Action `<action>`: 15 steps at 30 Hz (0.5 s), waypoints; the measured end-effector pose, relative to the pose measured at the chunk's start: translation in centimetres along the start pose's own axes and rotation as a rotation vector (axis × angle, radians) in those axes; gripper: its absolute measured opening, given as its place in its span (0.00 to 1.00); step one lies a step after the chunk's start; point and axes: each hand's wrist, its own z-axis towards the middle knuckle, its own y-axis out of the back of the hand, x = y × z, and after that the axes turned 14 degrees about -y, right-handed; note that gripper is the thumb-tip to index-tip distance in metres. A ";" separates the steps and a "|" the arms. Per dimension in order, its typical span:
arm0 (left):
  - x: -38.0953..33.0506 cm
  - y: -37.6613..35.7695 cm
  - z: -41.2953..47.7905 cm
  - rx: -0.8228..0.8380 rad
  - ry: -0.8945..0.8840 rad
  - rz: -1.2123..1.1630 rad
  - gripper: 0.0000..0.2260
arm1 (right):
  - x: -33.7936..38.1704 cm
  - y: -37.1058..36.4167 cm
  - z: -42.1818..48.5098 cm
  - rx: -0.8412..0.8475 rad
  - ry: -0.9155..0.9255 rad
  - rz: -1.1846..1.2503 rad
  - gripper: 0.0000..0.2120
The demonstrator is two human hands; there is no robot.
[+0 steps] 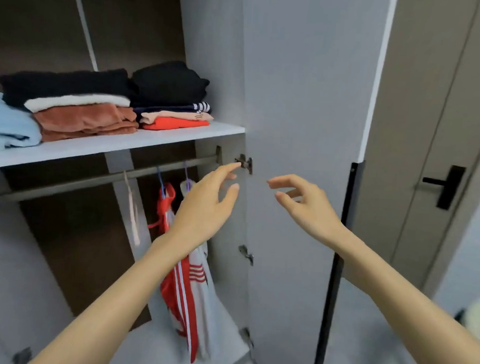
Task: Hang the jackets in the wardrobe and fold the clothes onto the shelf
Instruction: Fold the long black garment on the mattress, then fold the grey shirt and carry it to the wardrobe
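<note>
Folded clothes lie in two stacks on the white shelf (119, 145): a black, white and rust stack (80, 103) and a black, striped, peach and red stack (171, 96), with a light blue garment (7, 122) at the far left. Below, a red-and-white striped jacket (193, 287) hangs from the rail (101, 180), partly hidden by my left arm. My left hand (207, 205) is raised in front of the jacket, fingers relaxed, holding nothing. Also empty, my right hand (304, 204) hovers before the open wardrobe door (305, 116) with loosely spread fingers.
An empty pale hanger (133, 213) hangs on the rail left of the jacket. Door hinges (245, 164) sit on the inner edge of the door. A room door with a black handle (445, 188) stands at right. Something pale (477, 318) shows at the right edge.
</note>
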 end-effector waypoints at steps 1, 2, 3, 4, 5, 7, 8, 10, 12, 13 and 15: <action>-1.0 -1.1 -0.9 0.028 0.006 -0.040 0.17 | -0.9 0.8 -2.2 -0.013 -0.040 -0.017 0.11; -2.1 -2.2 -1.7 0.054 0.011 -0.075 0.17 | -1.7 1.7 -4.3 -0.032 -0.079 -0.032 0.11; -3.3 -3.4 -2.5 0.079 0.007 -0.105 0.16 | -2.5 2.7 -6.4 -0.056 -0.115 -0.046 0.11; -4.4 -4.6 -3.1 0.108 -0.008 -0.132 0.16 | -3.3 3.7 -8.6 -0.086 -0.149 -0.053 0.12; -5.7 -5.9 -3.7 0.142 -0.029 -0.157 0.16 | -4.0 4.8 -10.7 -0.120 -0.180 -0.060 0.12; -8.5 -8.5 -4.6 0.219 -0.073 -0.210 0.16 | -5.3 7.3 -15.1 -0.190 -0.237 -0.093 0.12; -9.6 -9.5 -4.9 0.250 -0.087 -0.237 0.16 | -5.9 8.3 -16.7 -0.219 -0.263 -0.111 0.13; -13.1 -12.4 -5.4 0.324 -0.140 -0.298 0.16 | -7.4 11.2 -21.5 -0.313 -0.367 -0.131 0.13; -16.0 -14.6 -5.9 0.379 -0.189 -0.342 0.17 | -8.6 13.1 -25.2 -0.388 -0.450 -0.135 0.13; -18.0 -16.1 -6.2 0.417 -0.223 -0.375 0.17 | -9.3 14.4 -27.6 -0.440 -0.504 -0.141 0.13; -22.2 -18.8 -7.2 0.502 -0.289 -0.426 0.17 | -10.5 16.8 -32.5 -0.524 -0.601 -0.155 0.12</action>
